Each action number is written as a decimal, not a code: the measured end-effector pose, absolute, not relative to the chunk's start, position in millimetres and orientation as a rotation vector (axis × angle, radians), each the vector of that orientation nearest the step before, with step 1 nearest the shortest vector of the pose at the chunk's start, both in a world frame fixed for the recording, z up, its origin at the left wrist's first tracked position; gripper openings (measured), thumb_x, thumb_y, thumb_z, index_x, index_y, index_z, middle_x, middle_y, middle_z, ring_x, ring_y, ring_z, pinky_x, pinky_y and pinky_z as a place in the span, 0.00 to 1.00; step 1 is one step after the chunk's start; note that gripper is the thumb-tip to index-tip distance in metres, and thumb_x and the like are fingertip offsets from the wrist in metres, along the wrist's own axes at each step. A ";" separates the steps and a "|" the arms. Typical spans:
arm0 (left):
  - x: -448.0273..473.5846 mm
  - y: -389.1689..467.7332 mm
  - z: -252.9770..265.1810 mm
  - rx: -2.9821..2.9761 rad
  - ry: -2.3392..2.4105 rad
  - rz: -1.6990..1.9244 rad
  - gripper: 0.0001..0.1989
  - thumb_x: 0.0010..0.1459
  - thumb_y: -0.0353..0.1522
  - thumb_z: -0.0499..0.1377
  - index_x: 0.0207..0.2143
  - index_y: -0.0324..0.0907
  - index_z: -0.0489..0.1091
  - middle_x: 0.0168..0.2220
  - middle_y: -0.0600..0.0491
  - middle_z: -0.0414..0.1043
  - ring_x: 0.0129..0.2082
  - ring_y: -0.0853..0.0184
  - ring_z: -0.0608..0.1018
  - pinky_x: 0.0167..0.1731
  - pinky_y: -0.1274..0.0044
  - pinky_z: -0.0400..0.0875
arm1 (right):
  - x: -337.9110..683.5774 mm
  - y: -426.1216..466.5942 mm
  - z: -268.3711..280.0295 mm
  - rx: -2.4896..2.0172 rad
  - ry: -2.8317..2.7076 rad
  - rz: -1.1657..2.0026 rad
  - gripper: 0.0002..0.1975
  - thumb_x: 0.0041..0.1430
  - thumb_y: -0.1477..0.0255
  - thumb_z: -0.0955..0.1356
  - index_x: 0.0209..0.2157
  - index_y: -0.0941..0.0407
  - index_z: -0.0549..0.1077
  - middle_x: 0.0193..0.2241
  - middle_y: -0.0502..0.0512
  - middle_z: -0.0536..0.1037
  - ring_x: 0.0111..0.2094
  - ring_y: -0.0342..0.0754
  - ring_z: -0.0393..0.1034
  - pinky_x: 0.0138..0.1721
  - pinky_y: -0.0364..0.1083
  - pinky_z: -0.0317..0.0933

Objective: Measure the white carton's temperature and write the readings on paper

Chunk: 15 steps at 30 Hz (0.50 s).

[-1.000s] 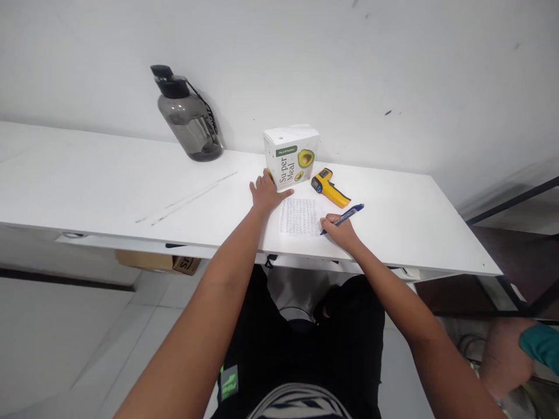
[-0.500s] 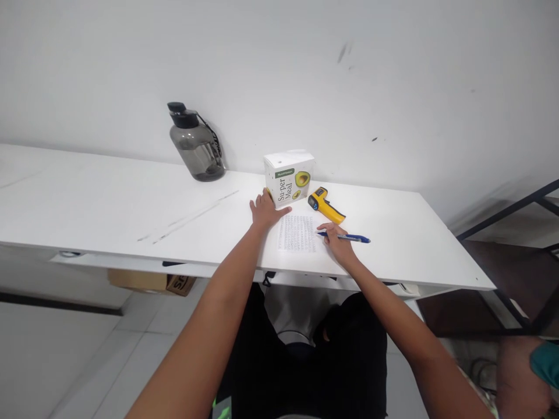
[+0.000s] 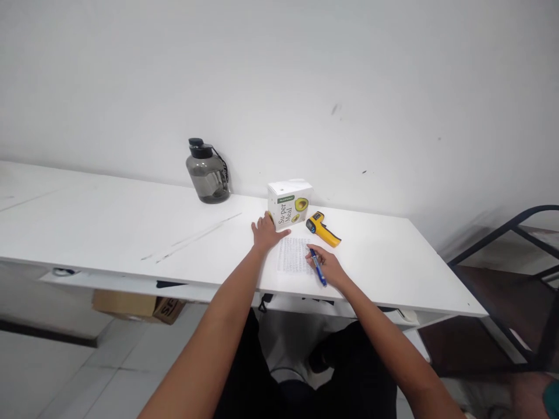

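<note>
My left hand (image 3: 266,234) rests at the lower left corner of a white "Su-per Meal" box (image 3: 285,210) with avocado pictures. Its fingers lie along the box's side, and the thumb stretches out at the top of a handwritten sheet of paper (image 3: 292,256). At the sheet's right side, my right hand (image 3: 328,266) is closed on a blue pen (image 3: 318,268), whose rear end points down towards me. A yellow and black infrared thermometer gun (image 3: 322,228) lies just right of the box, beyond my right hand.
A grey, see-through water bottle (image 3: 208,177) with a black lid stands by the wall on the white table (image 3: 384,256). A cardboard box (image 3: 126,304) sits below the table at left. A dark metal-framed rack (image 3: 502,285) stands at right, with part of another person below it.
The pen has swung from pointing right to pointing down towards me, and my right hand has shifted slightly left over the paper. My left hand stays by the box; the camera view has tilted up.
</note>
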State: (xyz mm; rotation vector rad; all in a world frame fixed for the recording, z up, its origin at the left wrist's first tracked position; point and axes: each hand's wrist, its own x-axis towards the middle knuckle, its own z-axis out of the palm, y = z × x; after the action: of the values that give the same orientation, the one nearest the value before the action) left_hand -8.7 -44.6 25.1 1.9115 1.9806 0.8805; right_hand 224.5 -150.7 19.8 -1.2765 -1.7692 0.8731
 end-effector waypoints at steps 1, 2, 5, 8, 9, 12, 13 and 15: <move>-9.0 -44.4 24.6 1.915 1.979 0.885 0.56 0.50 0.53 0.67 0.71 0.38 0.45 0.68 0.32 0.60 0.71 0.40 0.58 0.69 0.49 0.42 | 224.6 -149.8 19.2 -1.298 -1.778 0.874 0.25 0.57 0.66 0.68 0.57 0.53 0.75 0.41 0.54 0.83 0.31 0.46 0.72 0.41 0.49 0.69; -9.2 -44.0 24.1 1.918 1.980 0.890 0.56 0.49 0.52 0.67 0.71 0.38 0.46 0.69 0.31 0.59 0.71 0.40 0.58 0.69 0.49 0.42 | 224.5 -149.2 18.9 -1.322 -1.773 0.868 0.25 0.58 0.66 0.67 0.57 0.53 0.75 0.41 0.53 0.83 0.30 0.45 0.71 0.41 0.49 0.69; -10.2 -42.6 22.9 1.919 1.983 0.913 0.55 0.49 0.53 0.68 0.70 0.40 0.47 0.68 0.32 0.60 0.70 0.40 0.58 0.68 0.49 0.42 | 223.1 -149.0 18.7 -1.343 -1.728 0.868 0.25 0.59 0.66 0.67 0.58 0.56 0.75 0.40 0.54 0.84 0.31 0.45 0.71 0.41 0.49 0.69; -11.1 -41.5 23.4 1.909 1.979 0.916 0.53 0.48 0.52 0.68 0.69 0.41 0.49 0.66 0.33 0.63 0.70 0.40 0.59 0.68 0.50 0.43 | 220.5 -150.3 17.7 -1.346 -1.656 0.893 0.25 0.61 0.66 0.65 0.58 0.58 0.75 0.41 0.56 0.84 0.35 0.47 0.74 0.46 0.50 0.70; -11.3 -41.4 23.9 1.904 1.977 0.912 0.52 0.48 0.52 0.68 0.68 0.41 0.50 0.65 0.34 0.64 0.70 0.40 0.60 0.68 0.50 0.43 | 219.6 -150.8 17.3 -1.360 -1.639 0.893 0.25 0.61 0.67 0.65 0.58 0.58 0.75 0.42 0.56 0.84 0.36 0.47 0.74 0.46 0.50 0.70; -11.7 -42.1 26.4 1.893 1.978 0.893 0.49 0.48 0.51 0.68 0.65 0.41 0.53 0.64 0.34 0.66 0.69 0.42 0.61 0.68 0.51 0.44 | 216.6 -151.1 19.5 -1.450 -1.673 0.846 0.26 0.63 0.66 0.64 0.61 0.56 0.72 0.44 0.55 0.84 0.34 0.47 0.74 0.44 0.50 0.70; -11.9 -42.8 27.4 1.892 1.979 0.891 0.48 0.48 0.51 0.69 0.64 0.42 0.54 0.64 0.35 0.66 0.69 0.43 0.62 0.67 0.52 0.44 | 215.4 -150.2 22.3 -1.487 -1.718 0.816 0.27 0.64 0.67 0.64 0.63 0.55 0.70 0.45 0.55 0.83 0.33 0.47 0.74 0.44 0.50 0.70; -12.7 -44.9 29.2 1.893 1.979 0.901 0.44 0.48 0.50 0.69 0.62 0.43 0.56 0.62 0.36 0.68 0.68 0.44 0.63 0.67 0.53 0.45 | 211.8 -145.6 32.2 -1.565 -1.856 0.752 0.29 0.65 0.67 0.63 0.66 0.56 0.66 0.48 0.55 0.82 0.36 0.48 0.75 0.44 0.48 0.69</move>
State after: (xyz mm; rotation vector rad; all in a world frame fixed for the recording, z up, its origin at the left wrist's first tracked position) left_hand -12.7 -44.9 29.2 1.8931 1.9790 0.9011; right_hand 211.8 -145.6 32.2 -1.5650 -1.8557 0.7522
